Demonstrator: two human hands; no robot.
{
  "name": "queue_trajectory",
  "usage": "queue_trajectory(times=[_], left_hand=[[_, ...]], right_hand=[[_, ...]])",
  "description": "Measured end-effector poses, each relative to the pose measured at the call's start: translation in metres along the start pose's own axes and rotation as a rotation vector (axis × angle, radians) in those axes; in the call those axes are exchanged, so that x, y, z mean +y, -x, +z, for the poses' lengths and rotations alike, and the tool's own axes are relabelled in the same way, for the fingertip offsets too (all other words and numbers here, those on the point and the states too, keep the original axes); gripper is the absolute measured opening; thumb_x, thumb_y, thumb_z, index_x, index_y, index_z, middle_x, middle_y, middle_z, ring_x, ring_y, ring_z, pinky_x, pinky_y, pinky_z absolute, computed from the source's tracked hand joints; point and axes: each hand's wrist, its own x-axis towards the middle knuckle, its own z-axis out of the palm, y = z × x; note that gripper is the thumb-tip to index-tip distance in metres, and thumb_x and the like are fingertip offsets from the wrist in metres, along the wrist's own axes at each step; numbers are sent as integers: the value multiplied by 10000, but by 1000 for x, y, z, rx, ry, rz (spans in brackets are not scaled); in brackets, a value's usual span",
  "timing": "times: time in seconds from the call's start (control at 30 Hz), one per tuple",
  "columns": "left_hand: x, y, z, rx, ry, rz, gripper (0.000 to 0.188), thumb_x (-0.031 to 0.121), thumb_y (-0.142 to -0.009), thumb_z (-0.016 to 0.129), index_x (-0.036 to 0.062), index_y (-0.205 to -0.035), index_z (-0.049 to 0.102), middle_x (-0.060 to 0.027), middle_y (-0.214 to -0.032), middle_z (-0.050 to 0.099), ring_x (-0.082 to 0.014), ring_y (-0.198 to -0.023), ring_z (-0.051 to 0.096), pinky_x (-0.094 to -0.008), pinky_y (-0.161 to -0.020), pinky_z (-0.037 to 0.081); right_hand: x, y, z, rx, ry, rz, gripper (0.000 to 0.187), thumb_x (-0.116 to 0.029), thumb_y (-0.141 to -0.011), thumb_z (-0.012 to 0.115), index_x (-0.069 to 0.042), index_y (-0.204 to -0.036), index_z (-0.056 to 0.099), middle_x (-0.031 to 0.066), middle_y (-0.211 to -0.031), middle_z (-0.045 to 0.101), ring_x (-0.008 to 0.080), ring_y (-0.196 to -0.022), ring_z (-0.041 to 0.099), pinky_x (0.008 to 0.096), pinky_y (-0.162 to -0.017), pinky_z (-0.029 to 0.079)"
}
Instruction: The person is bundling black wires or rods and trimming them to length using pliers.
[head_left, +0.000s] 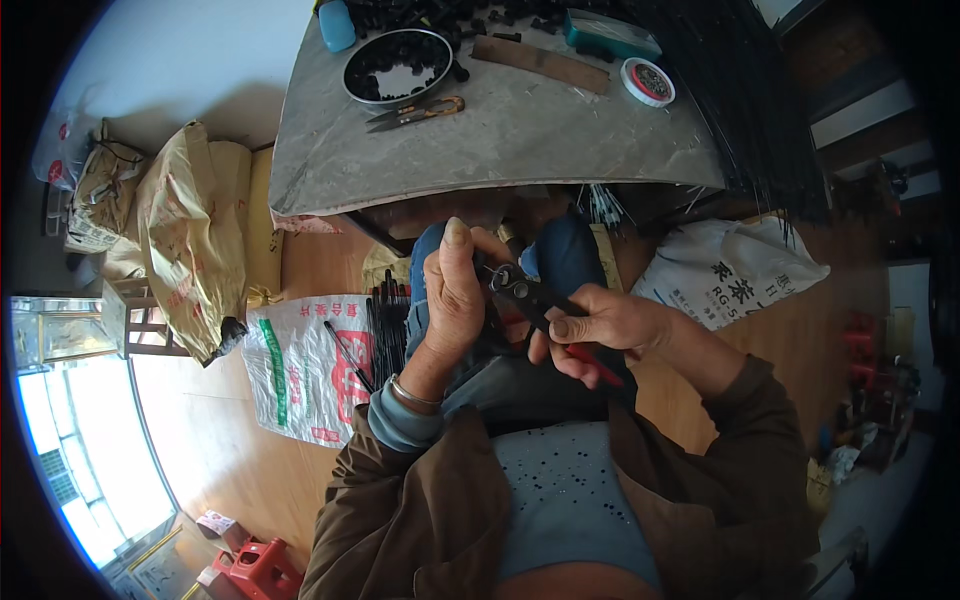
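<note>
My right hand (618,325) is closed round the handles of a pair of pliers (530,297), with a black head and a red grip end showing below my fingers. The jaws point up and left, toward my left hand (455,290). That hand is closed with the thumb raised, pinching a small dark piece right at the jaws. What the piece is, I cannot make out. Both hands are above my lap, in front of the table edge.
On the grey table (500,150) are a round dish (352,92) of black parts, snips (418,114), a brown strip (540,64), a tin (648,83) of small metal pieces and long black rods (755,110). Sacks (190,240) stand left; a white sack (725,270) lies right.
</note>
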Motion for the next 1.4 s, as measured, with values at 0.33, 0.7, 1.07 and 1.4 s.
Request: queue_trajectory(times=[0.33,0.7,1.07,1.4], left_hand=[[-3,-2,2,-38,52,-5,663,497,-1000,252,27,-708,617,-4,-615,542,-70,-552,438,-229,-524,329],[-7,-7,-1,-43,65,-46,653,506,-993,271,25,-715,613,2,-603,521,-65,-543,417,-231,-518,321],[-8,-2,-2,-68,69,5,633,470,-1006,265,20,-713,599,-3,-602,529,-68,-545,440,-231,-518,346],[-8,-4,-3,-19,33,96,644,458,-1010,255,11,-685,586,-28,-617,558,-101,-593,496,-250,-581,390]], right_hand=[[-21,11,16,245,251,70,484,-361,-960,507,59,-1200,496,100,-822,625,166,-679,641,296,-660,530],[-28,8,19,239,204,55,374,-275,-976,484,47,-1167,497,65,-757,582,142,-606,616,291,-610,539],[-24,7,34,234,15,75,397,-378,-992,425,7,-1051,503,30,-652,498,107,-474,490,290,-466,472],[9,-26,37,264,-69,36,436,-488,-973,389,-91,-796,428,-32,-558,330,64,-437,343,244,-423,366]])
